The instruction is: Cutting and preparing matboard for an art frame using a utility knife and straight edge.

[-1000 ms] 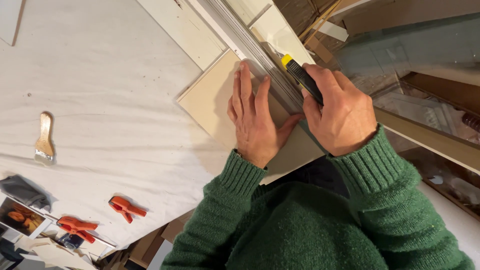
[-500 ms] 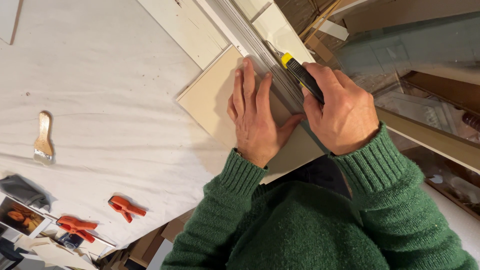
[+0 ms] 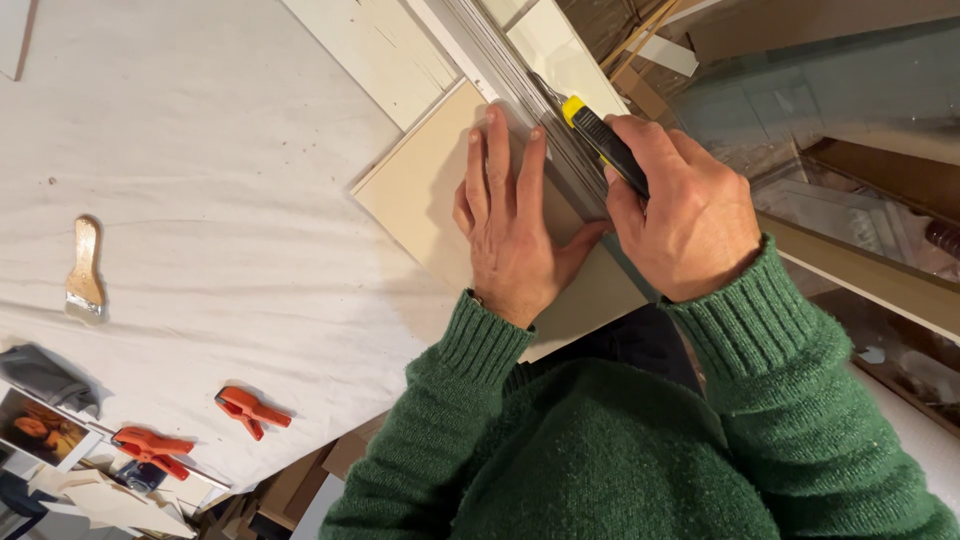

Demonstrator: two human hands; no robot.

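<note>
1. Our right hand [image 3: 690,215] is clenched round a knife [image 3: 606,145] with a black body and a yellow front end; its tip points up and to the left, away from us, and meets the far edge of a straightedge [image 3: 500,60].
2. Our left hand [image 3: 512,225] grasps nothing: it lies flat, fingers spread and pointing away from us, pressing a pale board [image 3: 420,185] and the near edge of the straightedge.
3. The board lies on the tabletop [image 3: 200,150], which is covered by a white cloth, directly under the left palm and just left of the knife.
4. The relation that matters: the straightedge's long axis runs diagonally, from upper left down to lower right, towards our body. The knife lies along that same line, on its right side, with the right hand below and behind the blade. The left hand is on the opposite side of the straightedge, close beside the knife, its thumb reaching towards the right hand.
5. The right hand is the one on the knife; the left is the one on the board.
6. Well apart, to the left on the cloth, lie a brush [image 3: 85,270] and an orange clamp [image 3: 250,410]; a second clamp [image 3: 150,450] sits at the cloth's lower edge.
</note>
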